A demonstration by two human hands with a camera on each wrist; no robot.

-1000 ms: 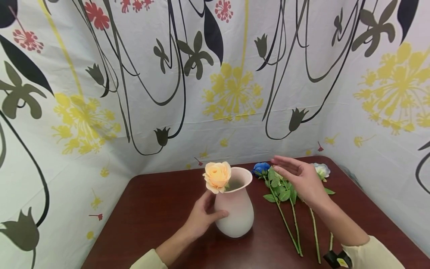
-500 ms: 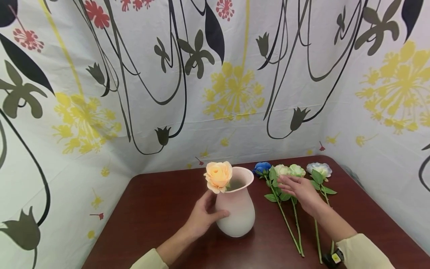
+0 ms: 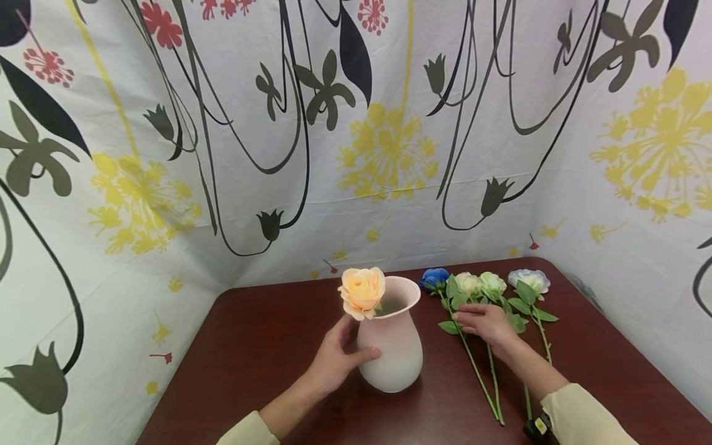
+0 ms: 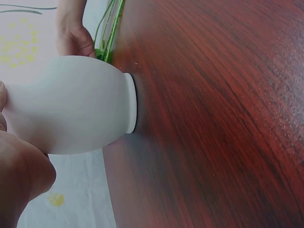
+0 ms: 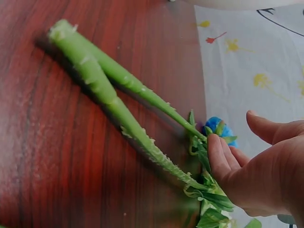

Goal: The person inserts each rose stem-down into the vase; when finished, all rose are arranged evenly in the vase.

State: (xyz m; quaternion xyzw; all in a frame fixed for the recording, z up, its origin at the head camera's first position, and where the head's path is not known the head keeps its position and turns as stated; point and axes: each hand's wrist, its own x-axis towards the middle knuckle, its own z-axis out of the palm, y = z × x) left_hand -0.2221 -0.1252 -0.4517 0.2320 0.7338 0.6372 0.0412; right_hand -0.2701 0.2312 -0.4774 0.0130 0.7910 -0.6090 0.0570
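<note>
My left hand (image 3: 335, 357) grips the side of a frosted white vase (image 3: 394, 360), thumb across its front and fingers behind. The vase (image 4: 80, 107) stands upright on the table. A peach rose (image 3: 362, 292) leans at the left of its mouth; its stem is hidden. My right hand (image 3: 488, 324) is over the leaves and stems of the roses lying at the right. In the right wrist view, the fingers of this hand (image 5: 266, 173) reach the leaves by the blue rose (image 5: 218, 128), thumb held apart. Whether they touch a stem is unclear.
Beside the blue rose lie a cream rose (image 3: 467, 283), a pale green rose (image 3: 492, 285) and a whitish rose (image 3: 529, 281), stems toward the front. The dark red table (image 3: 267, 352) ends at a patterned cloth (image 3: 311, 235) behind and at both sides.
My right hand has come down and toward me, from above the rose heads to the leaves and stems. The left hand, vase and peach rose have stayed nearly still.
</note>
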